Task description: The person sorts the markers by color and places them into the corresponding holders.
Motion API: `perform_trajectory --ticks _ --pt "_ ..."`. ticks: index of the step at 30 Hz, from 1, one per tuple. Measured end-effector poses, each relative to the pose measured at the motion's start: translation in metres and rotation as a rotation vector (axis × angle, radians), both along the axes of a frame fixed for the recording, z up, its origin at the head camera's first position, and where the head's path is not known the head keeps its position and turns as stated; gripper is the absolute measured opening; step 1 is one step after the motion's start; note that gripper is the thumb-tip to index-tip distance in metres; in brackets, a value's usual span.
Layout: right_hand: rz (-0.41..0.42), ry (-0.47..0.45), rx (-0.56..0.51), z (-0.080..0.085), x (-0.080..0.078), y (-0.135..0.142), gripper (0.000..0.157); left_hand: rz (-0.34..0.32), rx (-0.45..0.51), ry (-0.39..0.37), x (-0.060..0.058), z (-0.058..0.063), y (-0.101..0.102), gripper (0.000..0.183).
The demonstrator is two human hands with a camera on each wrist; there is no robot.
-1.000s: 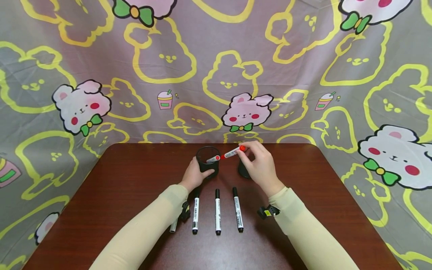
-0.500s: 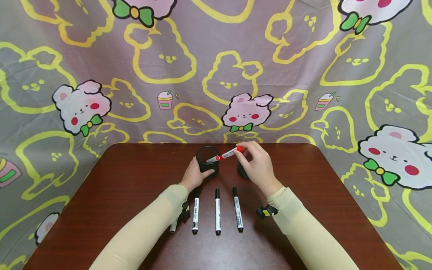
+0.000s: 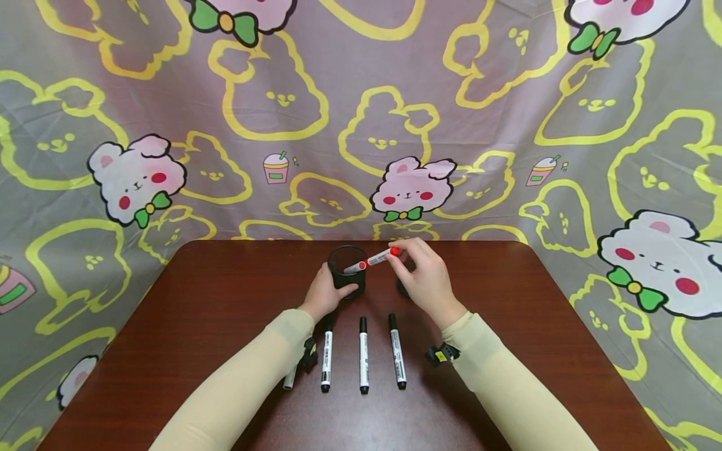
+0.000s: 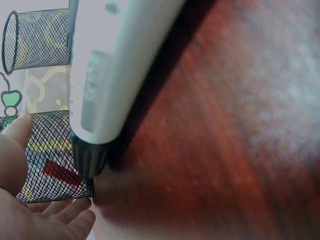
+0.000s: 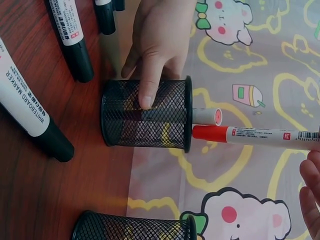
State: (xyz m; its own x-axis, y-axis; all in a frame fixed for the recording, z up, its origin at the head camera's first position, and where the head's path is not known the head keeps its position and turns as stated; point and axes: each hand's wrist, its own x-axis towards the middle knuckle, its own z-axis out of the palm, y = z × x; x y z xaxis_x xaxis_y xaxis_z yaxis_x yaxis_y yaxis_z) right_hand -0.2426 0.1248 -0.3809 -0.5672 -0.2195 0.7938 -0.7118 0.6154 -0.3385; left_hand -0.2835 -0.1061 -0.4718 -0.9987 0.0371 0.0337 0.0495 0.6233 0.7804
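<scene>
My left hand [image 3: 323, 293] grips a black mesh pen holder [image 5: 170, 135] round its side, thumb across the front. Inside that holder leans a red-ended whiteboard marker [image 5: 207, 116], its end sticking out past the rim. Between the fingertips of my right hand [image 3: 427, 275] is a second red whiteboard marker [image 5: 260, 137], pinched near its rear end. Its red cap points toward the holder and lies right at the rim, beside the end of the first marker. In the left wrist view, a red part shows through the mesh.
Another black mesh pen holder [image 5: 135, 229] stands to the right, mostly behind my right hand in the head view. Black-capped markers [image 3: 363, 357] lie in a row on the brown table [image 3: 214, 300] nearer me. One light marker [image 3: 289, 378] is partly under my left wrist. A patterned cloth [image 3: 316, 207] hangs behind.
My right hand has moved left and slightly down, bringing the pinched red marker closer to the holder's rim. The left hand and the holder have stayed in place.
</scene>
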Motion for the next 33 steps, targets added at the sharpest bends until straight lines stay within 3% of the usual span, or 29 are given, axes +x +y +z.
perform_trajectory --ticks 10,33 --pt "0.008 -0.007 0.039 -0.001 -0.003 -0.003 0.03 0.007 -0.011 -0.001 0.001 0.001 0.001 0.088" --pt "0.011 -0.128 0.154 0.002 -0.013 -0.012 0.03 -0.001 0.005 0.01 0.003 0.004 0.001 0.084"
